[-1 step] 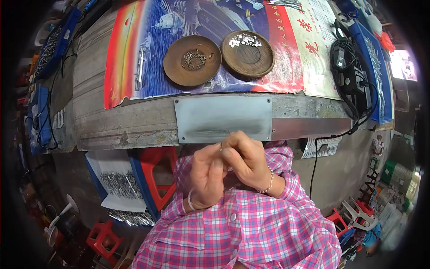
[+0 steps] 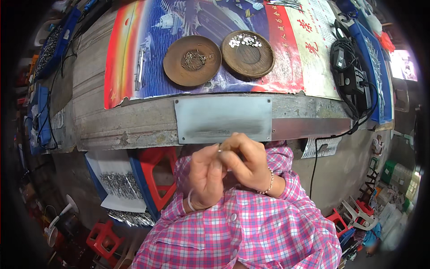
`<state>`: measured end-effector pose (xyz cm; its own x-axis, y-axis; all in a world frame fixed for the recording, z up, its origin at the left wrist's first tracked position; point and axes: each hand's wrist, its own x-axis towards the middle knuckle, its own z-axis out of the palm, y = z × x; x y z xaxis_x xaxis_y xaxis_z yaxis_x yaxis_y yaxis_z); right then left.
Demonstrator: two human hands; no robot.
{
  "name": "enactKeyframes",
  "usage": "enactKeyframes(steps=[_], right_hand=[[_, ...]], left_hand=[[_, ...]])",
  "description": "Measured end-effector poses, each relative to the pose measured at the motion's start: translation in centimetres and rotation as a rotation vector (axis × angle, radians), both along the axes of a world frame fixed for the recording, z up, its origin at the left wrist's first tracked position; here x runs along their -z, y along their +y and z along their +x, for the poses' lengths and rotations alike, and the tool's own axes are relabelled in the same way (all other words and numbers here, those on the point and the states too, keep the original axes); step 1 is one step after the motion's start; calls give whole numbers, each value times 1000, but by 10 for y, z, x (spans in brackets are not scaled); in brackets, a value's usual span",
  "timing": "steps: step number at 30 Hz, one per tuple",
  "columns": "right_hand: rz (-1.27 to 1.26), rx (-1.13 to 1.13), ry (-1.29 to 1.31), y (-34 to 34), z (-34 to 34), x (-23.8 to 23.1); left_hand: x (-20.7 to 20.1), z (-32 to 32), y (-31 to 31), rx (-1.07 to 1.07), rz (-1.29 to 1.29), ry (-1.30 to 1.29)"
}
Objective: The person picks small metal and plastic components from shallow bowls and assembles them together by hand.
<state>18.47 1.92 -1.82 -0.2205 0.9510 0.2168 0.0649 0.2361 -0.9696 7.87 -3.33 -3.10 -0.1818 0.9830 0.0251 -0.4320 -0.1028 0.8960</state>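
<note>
My left hand (image 2: 206,175) and my right hand (image 2: 249,162) meet just in front of the table edge, fingertips pinched together. A tiny shiny piece (image 2: 219,151) glints where the fingertips join; its kind is too small to make out. Beyond them, a grey metal plate (image 2: 224,112) is fixed to the table edge, dark smears along its lower part. Farther back stands a brown wooden dish (image 2: 174,67) with small thin metal pins (image 2: 195,59) in its middle. Touching or nearly touching it on the right, another wooden dish (image 2: 267,60) holds small shiny round pieces (image 2: 245,41) along its far side.
A colourful poster (image 2: 154,83) covers the table's far part. Black cables and a power strip (image 2: 354,83) lie at right, beside a blue tray (image 2: 385,116). Below the table at left, a blue bin (image 2: 145,184) holds many metal pieces, next to a red stool (image 2: 156,175).
My fingertips have shifted slightly, and a small glint now shows between them. The dishes and everything on the table stay where they were.
</note>
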Motion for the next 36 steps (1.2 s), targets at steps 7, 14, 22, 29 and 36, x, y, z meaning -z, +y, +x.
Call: enactKeyframes(steps=[7,14,22,29,36], right_hand=[[217,112,-29,-4,-9,4],[197,92,-16,-3,-10,9],[282,107,-192,-9,-11,6],[-102,-29,4,-4,0,0],[281,142,-105,-4,-10,15]], left_hand=[[8,-5,-5,-37,74,129],[11,-7,-5,-11,115,128],[12,-9,-5,46,124,220],[16,-5,-4,46,66,66],[21,-10,-8,-2,101,269]])
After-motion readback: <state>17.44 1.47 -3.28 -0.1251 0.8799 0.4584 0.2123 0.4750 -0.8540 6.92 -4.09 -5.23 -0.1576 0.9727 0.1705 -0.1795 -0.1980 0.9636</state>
